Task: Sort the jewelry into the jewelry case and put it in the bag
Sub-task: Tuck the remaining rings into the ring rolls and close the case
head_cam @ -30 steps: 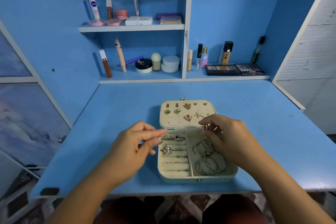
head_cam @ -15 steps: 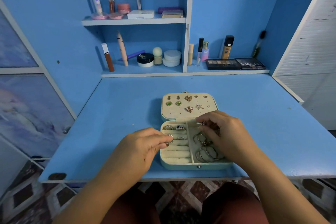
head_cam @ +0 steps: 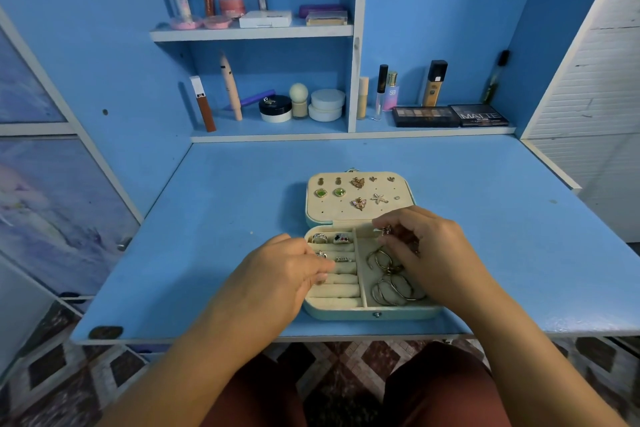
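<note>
The open jewelry case [head_cam: 377, 314] lies near the front edge of the blue desk. Several earrings [head_cam: 358, 183] are pinned in its cream lid. Rings [head_cam: 341, 238] sit in the ring rolls on the left, and silver bangles [head_cam: 391, 291] lie in the right compartment. My left hand [head_cam: 277, 274] reaches over the ring rolls, its fingertips curled round a small silver ring [head_cam: 321, 254] in the second row. Above the top of the right compartment, my right hand [head_cam: 429, 253] pinches a small ornate piece of jewelry [head_cam: 386, 229]. No bag is in view.
The blue desk [head_cam: 214, 218] has a front edge [head_cam: 242, 340] just below the case. Shelves behind hold cosmetics: tubes and jars [head_cam: 275, 107], eyeshadow palettes [head_cam: 450, 115], and bottles [head_cam: 434, 83]. My knees show under the desk.
My left hand came down from above the case onto the ring rolls and closed on the small ring. My right hand stayed at the case's hinge with its small piece. The view drew back.
</note>
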`<action>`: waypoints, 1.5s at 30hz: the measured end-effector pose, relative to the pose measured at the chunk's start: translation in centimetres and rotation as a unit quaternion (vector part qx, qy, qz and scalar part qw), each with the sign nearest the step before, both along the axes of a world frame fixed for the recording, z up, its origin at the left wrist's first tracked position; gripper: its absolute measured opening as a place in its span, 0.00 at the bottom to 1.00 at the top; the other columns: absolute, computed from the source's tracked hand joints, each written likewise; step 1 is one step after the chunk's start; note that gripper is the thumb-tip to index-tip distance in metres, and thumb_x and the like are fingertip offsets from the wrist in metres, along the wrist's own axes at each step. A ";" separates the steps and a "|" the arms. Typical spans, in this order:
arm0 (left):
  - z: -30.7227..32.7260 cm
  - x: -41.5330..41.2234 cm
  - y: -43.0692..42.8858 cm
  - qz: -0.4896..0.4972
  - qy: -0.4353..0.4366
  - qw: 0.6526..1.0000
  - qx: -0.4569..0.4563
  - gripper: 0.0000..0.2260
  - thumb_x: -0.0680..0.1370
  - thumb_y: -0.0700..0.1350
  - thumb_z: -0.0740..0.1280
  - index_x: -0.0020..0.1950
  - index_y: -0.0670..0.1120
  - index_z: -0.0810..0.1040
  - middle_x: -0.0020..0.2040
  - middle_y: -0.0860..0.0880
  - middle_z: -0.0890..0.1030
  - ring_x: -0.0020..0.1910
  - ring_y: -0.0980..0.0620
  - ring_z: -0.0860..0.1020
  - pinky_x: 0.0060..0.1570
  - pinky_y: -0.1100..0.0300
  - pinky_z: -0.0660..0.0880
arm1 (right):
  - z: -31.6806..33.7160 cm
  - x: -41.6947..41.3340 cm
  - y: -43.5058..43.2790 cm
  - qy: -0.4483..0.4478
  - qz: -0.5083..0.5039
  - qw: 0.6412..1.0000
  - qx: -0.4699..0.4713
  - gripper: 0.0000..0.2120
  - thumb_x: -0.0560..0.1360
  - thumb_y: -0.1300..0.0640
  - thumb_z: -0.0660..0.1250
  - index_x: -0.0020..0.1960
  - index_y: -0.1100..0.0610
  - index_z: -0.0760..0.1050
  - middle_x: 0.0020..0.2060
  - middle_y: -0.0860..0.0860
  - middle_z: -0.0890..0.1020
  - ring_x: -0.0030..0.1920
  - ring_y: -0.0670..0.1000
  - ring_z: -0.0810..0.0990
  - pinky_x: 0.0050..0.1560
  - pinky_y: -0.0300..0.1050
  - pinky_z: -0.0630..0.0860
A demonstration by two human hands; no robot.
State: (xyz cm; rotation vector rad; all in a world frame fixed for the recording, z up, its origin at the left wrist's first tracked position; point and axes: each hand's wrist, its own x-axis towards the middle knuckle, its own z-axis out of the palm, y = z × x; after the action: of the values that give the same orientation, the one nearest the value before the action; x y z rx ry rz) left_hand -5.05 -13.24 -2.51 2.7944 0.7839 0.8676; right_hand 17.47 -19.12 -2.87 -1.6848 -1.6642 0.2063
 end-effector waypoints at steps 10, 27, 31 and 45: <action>1.1 -0.3 0.9 0.031 0.065 0.972 -0.225 0.03 0.73 0.53 0.73 0.44 0.61 0.84 0.47 0.61 0.71 0.52 0.62 0.70 0.52 0.67 0.68 | -0.1 0.0 0.1 -0.016 0.009 1.000 0.009 0.09 0.73 0.58 0.71 0.52 0.48 0.81 0.42 0.31 0.74 0.46 0.38 0.77 0.44 0.23 0.70; -2.2 -2.6 0.0 0.051 0.095 0.974 -0.201 0.44 0.67 0.80 0.50 0.78 0.61 0.45 0.78 0.58 0.57 0.76 0.60 0.54 0.74 0.53 0.59 | 1.6 -3.5 -2.8 -0.024 0.124 0.992 0.009 0.08 0.71 0.58 0.73 0.49 0.49 0.80 0.41 0.41 0.81 0.41 0.41 0.78 0.44 0.33 0.73; -2.3 -2.7 0.0 0.046 0.088 0.974 -0.205 0.44 0.67 0.79 0.53 0.78 0.62 0.45 0.77 0.56 0.61 0.75 0.58 0.57 0.73 0.52 0.60 | 1.2 -4.0 -2.3 -0.063 0.126 0.990 0.001 0.07 0.71 0.56 0.72 0.49 0.47 0.80 0.42 0.42 0.81 0.42 0.42 0.78 0.44 0.35 0.73; -2.0 -2.7 0.0 0.055 0.081 0.965 -0.243 0.43 0.64 0.80 0.56 0.74 0.69 0.45 0.76 0.60 0.61 0.75 0.60 0.57 0.73 0.54 0.59 | 2.4 -2.9 -0.6 -0.097 0.175 0.976 -0.083 0.11 0.74 0.48 0.66 0.54 0.48 0.83 0.50 0.45 0.80 0.51 0.44 0.75 0.53 0.34 0.69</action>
State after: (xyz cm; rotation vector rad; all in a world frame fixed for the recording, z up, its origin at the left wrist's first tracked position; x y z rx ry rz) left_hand -7.72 -13.20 -4.48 2.4176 1.0238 0.3885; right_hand 14.53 -19.68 -0.50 -1.5577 -2.1399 0.3679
